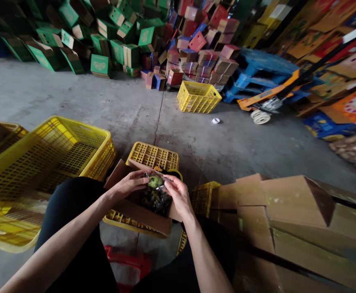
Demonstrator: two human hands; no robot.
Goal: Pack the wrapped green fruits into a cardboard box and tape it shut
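Observation:
Both my hands are raised over an open cardboard box (145, 217), holding a green round fruit (155, 181) in clear plastic film between them. My left hand (131, 182) pinches the film at the fruit's left side. On the other side, my right hand (178, 190) grips the film with thumb and fingers. Dark, shiny plastic-wrapped contents (158, 201) lie in the box below, too dim to make out well. The box rests on an upturned yellow crate (153, 154). A yellow and black rounded item, partly hidden, sits just behind my right hand.
A large yellow crate (104, 140) stands at left. Stacked brown cartons (290, 203) rise at right. Farther off are another yellow crate (197, 97), a white roll (216, 121), an orange pallet jack (272, 93), blue pallets (257, 65) and heaped green boxes (100, 65).

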